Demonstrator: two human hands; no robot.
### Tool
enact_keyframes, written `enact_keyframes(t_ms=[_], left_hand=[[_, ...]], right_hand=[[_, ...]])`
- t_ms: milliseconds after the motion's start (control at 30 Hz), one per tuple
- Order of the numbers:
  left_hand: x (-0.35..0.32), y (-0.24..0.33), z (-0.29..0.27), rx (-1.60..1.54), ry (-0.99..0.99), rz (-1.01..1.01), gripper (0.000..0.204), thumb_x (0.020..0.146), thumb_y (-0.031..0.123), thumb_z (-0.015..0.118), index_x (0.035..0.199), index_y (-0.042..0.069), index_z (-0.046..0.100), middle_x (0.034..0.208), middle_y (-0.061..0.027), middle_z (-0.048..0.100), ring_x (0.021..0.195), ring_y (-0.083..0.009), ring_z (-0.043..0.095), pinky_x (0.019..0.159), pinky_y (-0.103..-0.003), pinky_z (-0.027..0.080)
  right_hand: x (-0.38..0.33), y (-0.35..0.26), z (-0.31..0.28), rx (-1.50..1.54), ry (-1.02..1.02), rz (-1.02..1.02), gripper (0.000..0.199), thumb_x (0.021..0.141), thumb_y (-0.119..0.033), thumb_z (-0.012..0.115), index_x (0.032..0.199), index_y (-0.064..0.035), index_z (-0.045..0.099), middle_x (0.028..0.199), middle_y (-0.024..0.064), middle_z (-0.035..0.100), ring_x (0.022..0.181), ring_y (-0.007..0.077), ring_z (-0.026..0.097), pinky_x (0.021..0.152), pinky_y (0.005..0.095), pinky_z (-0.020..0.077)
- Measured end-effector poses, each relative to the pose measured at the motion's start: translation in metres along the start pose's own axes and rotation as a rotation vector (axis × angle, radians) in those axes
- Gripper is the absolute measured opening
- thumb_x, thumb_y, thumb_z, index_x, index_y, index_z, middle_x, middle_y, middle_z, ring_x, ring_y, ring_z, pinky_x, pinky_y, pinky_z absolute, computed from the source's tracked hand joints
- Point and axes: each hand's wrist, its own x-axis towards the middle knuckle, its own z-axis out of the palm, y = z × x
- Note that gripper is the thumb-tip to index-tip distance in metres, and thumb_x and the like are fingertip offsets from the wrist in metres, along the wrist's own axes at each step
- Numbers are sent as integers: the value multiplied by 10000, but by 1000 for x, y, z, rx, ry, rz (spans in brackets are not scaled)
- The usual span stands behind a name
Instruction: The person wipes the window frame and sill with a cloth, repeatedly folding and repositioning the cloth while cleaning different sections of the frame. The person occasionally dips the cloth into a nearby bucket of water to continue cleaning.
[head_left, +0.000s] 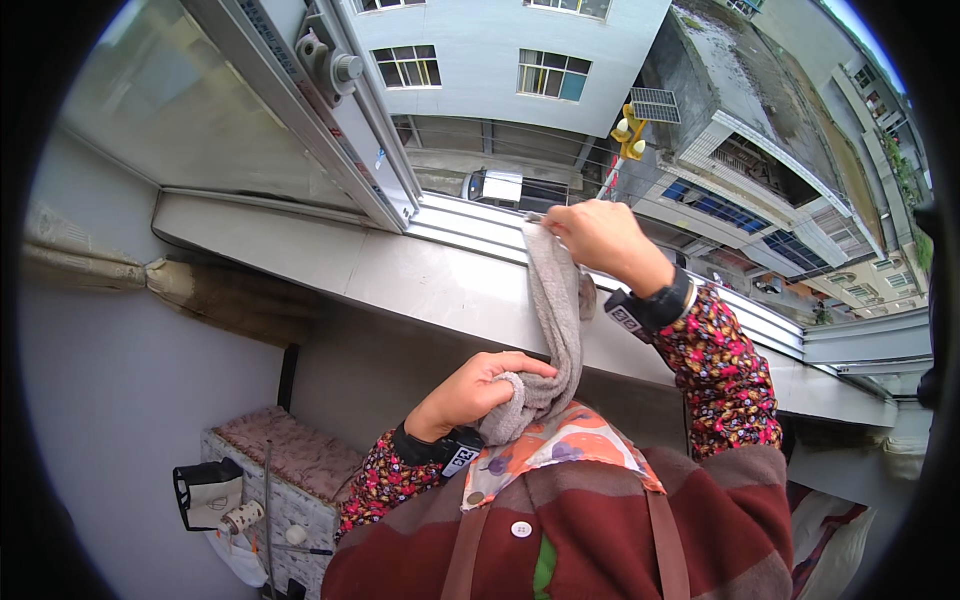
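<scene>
A long grey cloth [556, 300] is stretched between my two hands across the windowsill [420, 285]. My right hand [608, 240] pinches its far end over the silver window track [470, 228]. Close to my body, my left hand [470, 393] is closed round the bunched near part of the cloth, thumb and fingers wrapped over it. The cloth's underside and the tips of my right fingers are partly hidden.
An opened sliding window pane [230, 110] with a latch knob [348, 67] stands at left; outside is a drop to a street with a parked truck [515, 190]. Below left, a covered cabinet [285, 450] bears small things beside it. A tied curtain [200, 290] hangs left.
</scene>
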Motion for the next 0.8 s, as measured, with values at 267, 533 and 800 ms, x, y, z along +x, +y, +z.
enact_keyframes(t_ms=[267, 533, 800], left_hand=[[21, 2, 14, -95, 41, -18, 507, 698, -39, 387, 1109, -99, 679, 1047, -121, 658, 991, -202, 629, 932, -289, 464], [52, -1, 23, -66, 109, -132, 433, 770, -22, 446, 1123, -67, 693, 1027, -87, 638, 970, -181, 623, 901, -270, 464], [117, 12, 68, 189, -170, -142, 571, 685, -44, 395, 1176, -46, 687, 978, -98, 632, 959, -182, 587, 928, -255, 428]], right_hand=[[-90, 35, -12, 444, 319, 218, 360, 851, -249, 774, 1165, -87, 702, 892, 140, 732, 804, 252, 722, 701, 332, 556], [-66, 5, 65, 344, 398, 104, 209, 910, -283, 641, 964, -83, 676, 970, 139, 580, 778, 312, 675, 646, 424, 548], [-131, 88, 54, 229, 282, 194, 224, 904, -272, 613, 846, -58, 648, 920, 131, 609, 788, 323, 680, 664, 425, 541]])
